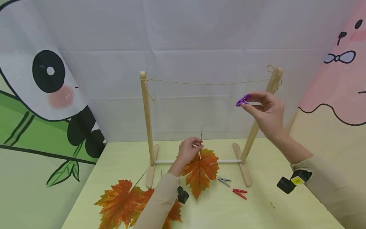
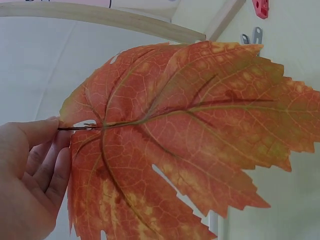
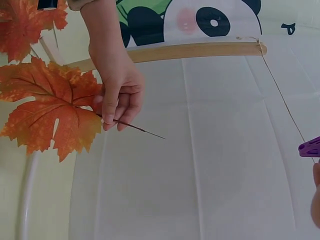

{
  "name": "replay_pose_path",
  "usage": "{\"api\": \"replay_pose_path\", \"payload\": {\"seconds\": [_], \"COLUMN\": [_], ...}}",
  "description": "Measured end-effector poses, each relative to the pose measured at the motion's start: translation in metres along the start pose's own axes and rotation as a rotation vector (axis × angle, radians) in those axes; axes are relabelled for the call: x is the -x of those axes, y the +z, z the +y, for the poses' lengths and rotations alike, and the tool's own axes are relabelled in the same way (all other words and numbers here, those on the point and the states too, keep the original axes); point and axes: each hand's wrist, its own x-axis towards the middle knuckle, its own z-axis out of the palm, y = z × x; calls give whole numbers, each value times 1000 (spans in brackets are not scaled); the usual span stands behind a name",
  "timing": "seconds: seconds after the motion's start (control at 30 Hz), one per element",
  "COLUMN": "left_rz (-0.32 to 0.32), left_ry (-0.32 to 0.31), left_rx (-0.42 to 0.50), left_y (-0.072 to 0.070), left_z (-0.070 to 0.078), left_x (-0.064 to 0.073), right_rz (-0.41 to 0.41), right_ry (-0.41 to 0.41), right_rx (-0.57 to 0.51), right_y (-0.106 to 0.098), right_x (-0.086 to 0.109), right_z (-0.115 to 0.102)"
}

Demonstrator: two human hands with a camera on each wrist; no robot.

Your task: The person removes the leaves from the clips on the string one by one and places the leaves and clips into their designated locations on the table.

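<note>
My left hand pinches the thin dark stem of an orange maple leaf, which hangs tip-down between the posts of a wooden frame. Seen from the left wrist, the leaf spreads wide, its stem between thumb and fingers. Higher up at the right, my right hand pinches a purple clothespin between thumb and fingertips. A string runs across the top of the frame, above the leaf. In the right wrist view the purple clothespin shows at the right edge, with only a little of the hand.
More maple leaves lie at the front left, partly behind the left sleeve. A grey clothespin and a red clothespin lie right of the held leaf. The frame's left post and right post stand on flat wooden feet.
</note>
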Motion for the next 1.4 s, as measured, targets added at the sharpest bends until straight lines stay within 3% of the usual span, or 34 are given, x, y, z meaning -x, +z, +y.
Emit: {"api": "replay_pose_path", "payload": {"seconds": [0.2, 0.63, 1.17, 1.4], "left_rz": [-1, 6, 49, 33], "left_ry": [-4, -3, -94, -145], "left_rx": [-22, -27, -40, 3], "left_y": [-5, -13, -30, -35], "left_z": [-8, -31, -68, -74], "left_x": [4, 21, 47, 57], "right_rz": [31, 63, 83, 59], "right_ry": [63, 241, 421, 484], "right_rx": [-42, -22, 50, 48], "right_y": [1, -10, -3, -3], "right_x": [24, 83, 133, 149], "right_z": [10, 50, 71, 79]}}
